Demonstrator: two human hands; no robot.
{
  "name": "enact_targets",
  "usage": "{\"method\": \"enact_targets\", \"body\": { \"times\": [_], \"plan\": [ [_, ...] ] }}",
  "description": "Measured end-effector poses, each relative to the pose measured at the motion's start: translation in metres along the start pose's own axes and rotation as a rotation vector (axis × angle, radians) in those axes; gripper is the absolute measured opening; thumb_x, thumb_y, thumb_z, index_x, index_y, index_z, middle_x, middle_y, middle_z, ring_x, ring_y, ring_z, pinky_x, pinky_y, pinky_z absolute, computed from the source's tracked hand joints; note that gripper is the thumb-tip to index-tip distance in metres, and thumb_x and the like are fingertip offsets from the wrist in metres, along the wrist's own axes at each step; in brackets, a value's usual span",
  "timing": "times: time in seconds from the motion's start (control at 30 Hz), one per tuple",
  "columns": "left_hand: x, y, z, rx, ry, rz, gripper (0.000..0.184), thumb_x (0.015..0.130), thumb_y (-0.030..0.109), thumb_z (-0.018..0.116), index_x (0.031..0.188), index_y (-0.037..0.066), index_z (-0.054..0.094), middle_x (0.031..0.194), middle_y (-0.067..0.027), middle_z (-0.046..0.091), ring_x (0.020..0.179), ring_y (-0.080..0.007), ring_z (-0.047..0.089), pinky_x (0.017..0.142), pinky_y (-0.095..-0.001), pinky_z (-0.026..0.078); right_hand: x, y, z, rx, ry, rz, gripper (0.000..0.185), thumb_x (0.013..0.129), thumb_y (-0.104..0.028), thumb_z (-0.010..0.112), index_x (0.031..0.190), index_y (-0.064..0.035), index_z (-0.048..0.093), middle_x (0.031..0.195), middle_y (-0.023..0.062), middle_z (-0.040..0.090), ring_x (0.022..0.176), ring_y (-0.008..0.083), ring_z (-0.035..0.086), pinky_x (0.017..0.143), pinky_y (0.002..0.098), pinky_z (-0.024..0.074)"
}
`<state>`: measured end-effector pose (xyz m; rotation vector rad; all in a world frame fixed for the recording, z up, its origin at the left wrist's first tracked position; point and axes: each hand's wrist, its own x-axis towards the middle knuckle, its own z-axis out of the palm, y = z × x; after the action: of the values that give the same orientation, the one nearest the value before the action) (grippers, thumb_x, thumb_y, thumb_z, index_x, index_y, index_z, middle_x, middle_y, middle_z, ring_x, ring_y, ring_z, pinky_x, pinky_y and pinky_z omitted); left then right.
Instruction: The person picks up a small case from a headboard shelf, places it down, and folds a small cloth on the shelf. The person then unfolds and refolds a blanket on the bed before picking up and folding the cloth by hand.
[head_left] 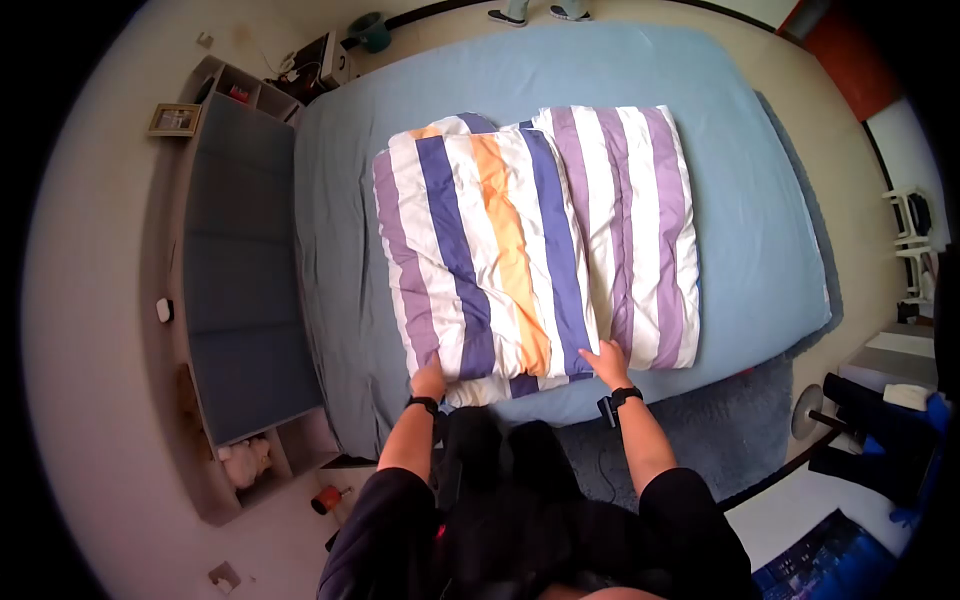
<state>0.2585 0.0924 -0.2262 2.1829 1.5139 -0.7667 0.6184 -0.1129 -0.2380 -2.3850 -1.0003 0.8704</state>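
A striped quilt point(508, 250) in white, purple, navy and orange lies folded on the bed, one part overlapping another. At its near left corner, my left hand point(428, 380) is closed on the edge, with the fingertips partly hidden by the fabric. My right hand point(606, 364) grips the near right corner of the upper folded part, thumb side up. Beside that hand, the purple-and-white part of the quilt extends to the right. Both wrists wear dark bands.
The bed point(740, 200) has a blue-grey sheet and a padded headboard point(245, 290) on the left. A grey rug point(720, 430) lies at the near right. Another person's feet point(540, 14) stand beyond the far side. A stand fan point(808, 413) is at right.
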Motion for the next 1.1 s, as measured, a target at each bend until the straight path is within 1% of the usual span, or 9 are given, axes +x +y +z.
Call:
{"method": "enact_targets", "body": {
  "times": [0.13,0.23,0.43,0.47,0.53,0.63,0.73,0.9,1.1],
  "plan": [
    [-0.035,-0.067,-0.056,-0.088,0.139,-0.081,0.067,0.075,0.019,0.064,0.134,0.008,0.034,0.09,-0.0189,0.065,0.083,-0.0355,0.063,0.07,-0.0458,0.05,-0.049,-0.066,-0.044,0.263,0.214,-0.179,0.036,0.08,-0.035,0.066,0.083,0.0004,0.061,0.068,0.0205,0.061,0.066,0.0392,0.06,0.057,0.0422,0.0468],
    [-0.068,-0.154,-0.033,-0.194,0.355,-0.232,0.066,0.072,0.023,0.068,0.129,0.005,0.04,0.09,-0.0225,0.064,0.083,-0.038,0.062,0.07,-0.0463,0.05,-0.09,-0.079,-0.032,0.463,-0.006,0.039,0.032,0.084,-0.033,0.066,0.087,-0.0016,0.061,0.065,0.0025,0.06,0.059,0.0092,0.054,0.054,0.0309,0.0444],
    [-0.092,-0.177,0.06,-0.412,-0.023,-0.393,0.032,0.078,0.01,0.05,0.108,-0.001,0.05,0.093,-0.0248,0.063,0.085,-0.0371,0.063,0.069,-0.0457,0.052,-0.134,0.047,0.103,0.287,-0.221,0.149,0.064,0.077,-0.035,0.07,0.124,0.0008,0.044,0.102,0.0181,0.059,0.091,0.0245,0.058,0.078,0.032,0.0477],
    [-0.094,-0.17,0.076,-0.24,-0.163,-0.224,0.03,0.078,0.013,0.053,0.106,0.002,0.054,0.096,-0.0237,0.063,0.087,-0.0355,0.063,0.075,-0.0481,0.051,-0.133,0.072,0.119,0.126,-0.169,0.247,0.075,0.076,-0.038,0.07,0.131,0.0009,0.038,0.111,0.0216,0.056,0.097,0.0304,0.056,0.081,0.0334,0.0475],
    [-0.086,-0.166,0.111,0.501,-0.369,0.775,0.035,0.08,0.019,0.055,0.113,0.008,0.055,0.1,-0.0174,0.064,0.091,-0.0313,0.063,0.079,-0.0441,0.049,-0.127,0.067,0.088,0.554,-0.124,0.662,0.086,0.075,-0.04,0.071,0.137,-0.0003,0.027,0.125,0.0218,0.046,0.112,0.0314,0.049,0.091,0.0417,0.0424],
    [-0.125,-0.104,0.092,-0.481,-0.6,0.217,0.027,0.079,0.021,0.056,0.098,0.005,0.064,0.115,-0.0167,0.059,0.113,-0.034,0.051,0.094,-0.0372,0.042,-0.099,0.085,0.054,0.969,0.096,0.915,0.096,0.074,-0.043,0.072,0.141,-0.005,0.016,0.135,0.0193,0.034,0.12,0.0315,0.039,0.092,0.051,0.0391],
    [-0.138,-0.061,0.067,-0.495,-0.35,0.17,0.041,0.085,0.022,0.045,0.123,0.01,0.05,0.113,-0.0188,0.058,0.108,-0.0329,0.054,0.092,-0.0394,0.043,-0.05,0.157,0.042,1.151,0.272,1.045,0.097,0.071,-0.052,0.07,0.143,-0.0101,0.018,0.139,0.0134,0.028,0.125,0.0314,0.032,0.094,0.0485,0.0373],
    [-0.115,-0.046,0.048,-0.387,-0.339,0.173,0.038,0.085,0.022,0.045,0.121,0.011,0.052,0.107,-0.0197,0.061,0.101,-0.0357,0.057,0.087,-0.0413,0.045,0.013,0.182,-0.004,1.406,0.533,0.709,0.08,0.073,-0.05,0.066,0.131,-0.0044,0.037,0.133,0.0142,0.04,0.116,0.0303,0.045,0.09,0.0458,0.0415],
    [-0.15,-0.061,0.047,-0.474,-0.37,0.099,0.038,0.081,0.022,0.046,0.116,0.008,0.056,0.106,-0.0188,0.061,0.101,-0.0342,0.057,0.09,-0.041,0.044,0.039,0.137,-0.035,1.542,0.394,0.657,0.058,0.072,-0.029,0.065,0.118,0.0035,0.048,0.113,0.0114,0.056,0.094,0.0288,0.058,0.082,0.0387,0.047]
  ]
}}
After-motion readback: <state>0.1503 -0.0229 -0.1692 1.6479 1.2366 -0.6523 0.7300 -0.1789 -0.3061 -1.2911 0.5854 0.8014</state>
